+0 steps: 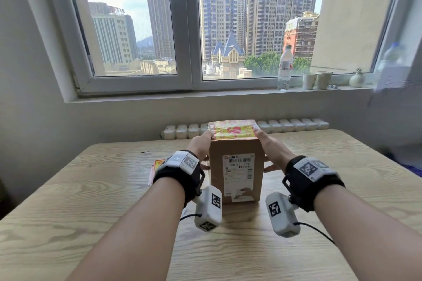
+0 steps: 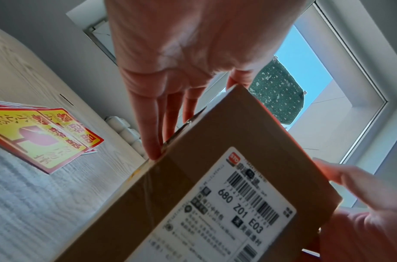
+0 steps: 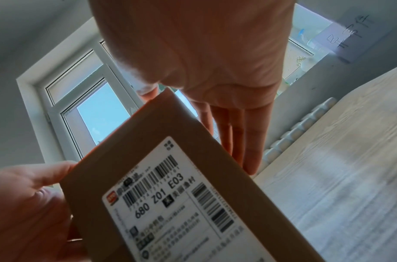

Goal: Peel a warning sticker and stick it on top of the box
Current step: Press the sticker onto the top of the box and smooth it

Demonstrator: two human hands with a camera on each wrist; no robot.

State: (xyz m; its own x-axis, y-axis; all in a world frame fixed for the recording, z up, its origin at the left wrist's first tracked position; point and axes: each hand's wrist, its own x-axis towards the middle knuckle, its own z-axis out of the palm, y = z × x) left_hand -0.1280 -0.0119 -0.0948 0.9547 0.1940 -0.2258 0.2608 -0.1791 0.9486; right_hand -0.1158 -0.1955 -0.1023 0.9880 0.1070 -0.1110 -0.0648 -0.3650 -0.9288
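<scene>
The left hand (image 1: 201, 147) lies flat against the left side of the box (image 1: 235, 173), fingers straight, the index tip reaching up to the sticker's left end at the top edge; its thumb rests on the near face lower down. The right hand (image 1: 270, 148) mirrors it on the other side, fingers straight along the wall, index tip at the sticker's right end, thumb touching the near face. Neither hand curls round anything; both press with extended fingers.

The sticker (image 1: 234, 131), yellow and red, already lies on top of the box, so peeling and placing look done and the step in hand seems to be smoothing the ends down. The next move probably calls for running the fingertips over the edges so no corner lifts, while keeping the box from tipping, then letting go.

The box stands upright on the counter (image 1: 91, 201), at the middle of the head view, its long axis vertical and its shipping label (image 1: 237, 174) facing the person at 6 o'clock. The sticker's long axis runs from 9 to 3 o'clock across the top. Whether its print reads toward the person I cannot tell.

At about 9 o'clock from the box, near it but apart, the remaining sticker sheets (image 2: 42, 134) lie flat on the counter. A water bottle (image 1: 285, 67) and cups stand on the windowsill towards 1 o'clock.
</scene>
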